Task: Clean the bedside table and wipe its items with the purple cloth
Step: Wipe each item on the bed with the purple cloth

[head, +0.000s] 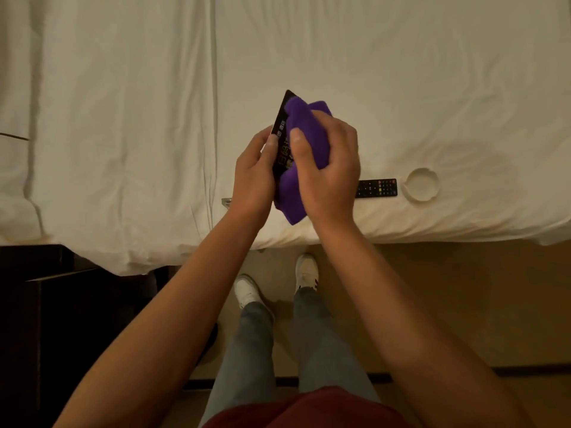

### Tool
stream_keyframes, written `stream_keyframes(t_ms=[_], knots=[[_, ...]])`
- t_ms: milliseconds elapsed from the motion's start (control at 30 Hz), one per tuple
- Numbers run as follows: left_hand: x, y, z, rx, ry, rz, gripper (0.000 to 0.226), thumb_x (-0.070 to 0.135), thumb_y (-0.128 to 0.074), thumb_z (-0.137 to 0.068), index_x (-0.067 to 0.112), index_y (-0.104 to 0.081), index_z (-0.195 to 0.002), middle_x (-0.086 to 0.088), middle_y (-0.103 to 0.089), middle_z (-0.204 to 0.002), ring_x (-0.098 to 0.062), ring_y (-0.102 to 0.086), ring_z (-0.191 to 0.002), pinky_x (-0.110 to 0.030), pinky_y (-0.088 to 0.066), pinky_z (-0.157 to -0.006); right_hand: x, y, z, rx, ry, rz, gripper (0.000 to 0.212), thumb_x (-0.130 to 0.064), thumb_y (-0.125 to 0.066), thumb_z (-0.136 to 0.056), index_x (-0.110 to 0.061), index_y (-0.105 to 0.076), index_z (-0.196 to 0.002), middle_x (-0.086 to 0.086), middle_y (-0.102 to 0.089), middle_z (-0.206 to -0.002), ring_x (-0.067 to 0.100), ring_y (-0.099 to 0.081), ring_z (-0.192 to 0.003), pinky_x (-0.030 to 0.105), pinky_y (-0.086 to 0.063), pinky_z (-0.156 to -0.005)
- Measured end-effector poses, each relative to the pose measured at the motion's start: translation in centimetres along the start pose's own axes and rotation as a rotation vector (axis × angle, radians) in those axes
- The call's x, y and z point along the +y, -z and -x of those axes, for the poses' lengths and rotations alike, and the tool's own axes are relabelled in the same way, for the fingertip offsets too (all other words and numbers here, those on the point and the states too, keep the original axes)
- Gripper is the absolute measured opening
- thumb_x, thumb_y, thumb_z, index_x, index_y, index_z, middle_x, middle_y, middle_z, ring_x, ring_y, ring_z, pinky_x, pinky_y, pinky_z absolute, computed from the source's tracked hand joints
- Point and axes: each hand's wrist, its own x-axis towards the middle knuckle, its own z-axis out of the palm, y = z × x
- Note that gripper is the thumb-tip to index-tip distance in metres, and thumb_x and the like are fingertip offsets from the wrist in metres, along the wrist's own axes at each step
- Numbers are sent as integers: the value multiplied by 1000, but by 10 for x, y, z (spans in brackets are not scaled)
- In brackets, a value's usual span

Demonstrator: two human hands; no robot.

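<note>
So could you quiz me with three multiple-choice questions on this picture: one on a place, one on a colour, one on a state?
1. Where does the remote control lie?
A. on the bed
B. on the floor
C. in a hand

2. What colour is the cloth?
A. green
B. purple
C. white

3. What is the left hand doing?
A. hanging idle
B. lying flat on the bed
C. holding a dark card

Answers:
1 A, it rests on the white bed sheet.
2 B, plainly purple.
3 C, its fingers grip the dark card.
</note>
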Motion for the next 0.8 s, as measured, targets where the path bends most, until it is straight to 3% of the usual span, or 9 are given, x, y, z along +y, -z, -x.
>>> stream_keyframes(t_ms=[133, 267, 367, 433, 567, 700, 800], knots=[[14, -2, 15, 23, 94, 232, 43, 45, -38, -107, 33, -78, -97, -4, -77, -103, -22, -73, -101, -37, -58, -89, -11, -21, 14, -74, 120, 28, 46, -46, -52, -100, -19, -65, -135, 6, -56, -138, 19, -55, -124, 38, -55, -98], [13, -2, 23, 15, 124, 466, 37, 42, -36, -108, 22, -63, -122, -4, -73, -117, -21, -68, -115, -38, -54, -99, -12, -33, 16, -89, 205, 109, 44, -45, -53, -102, -21, -67, -135, 7, -57, -139, 16, -54, -124, 36, -55, -98], [11, 2, 24, 38, 114, 397, 32, 32, -43, -106, 17, -62, -127, -6, -74, -117, -22, -69, -113, -33, -57, -91, -4, -35, 4, -62, 288, 266, 43, -44, -59, -99, -20, -68, -134, 12, -59, -138, 23, -55, -120, 40, -55, -95], [8, 6, 23, 45, 79, 317, 31, 24, -44, -107, 14, -62, -130, -8, -73, -120, -23, -68, -115, -34, -56, -93, 3, -34, -8, -32, 302, 359, 44, -45, -61, -98, -21, -68, -134, 14, -59, -137, 26, -56, -119, 41, -55, -93], [3, 15, 20, 50, 69, 294, 32, 19, -40, -109, 7, -60, -131, -10, -70, -115, -21, -68, -109, -33, -56, -87, 21, -26, -29, 26, 233, 401, 45, -47, -59, -99, -21, -64, -135, 12, -57, -137, 23, -56, -117, 39, -56, -90], [7, 27, 12, 40, 58, 270, 32, 20, -42, -109, 4, -58, -132, -14, -67, -115, -26, -66, -110, -47, -55, -98, 49, -12, -41, -9, 55, 428, 48, -51, -53, -101, -23, -58, -139, 9, -53, -139, 20, -54, -120, 33, -57, -88], [11, 38, 7, 42, 43, 244, 30, 20, -43, -108, 6, -61, -127, -9, -70, -109, -24, -67, -107, -48, -55, -97, 68, 0, -39, -35, -109, 419, 44, -48, -51, -103, -23, -58, -139, 8, -53, -135, 21, -55, -119, 31, -55, -89]])
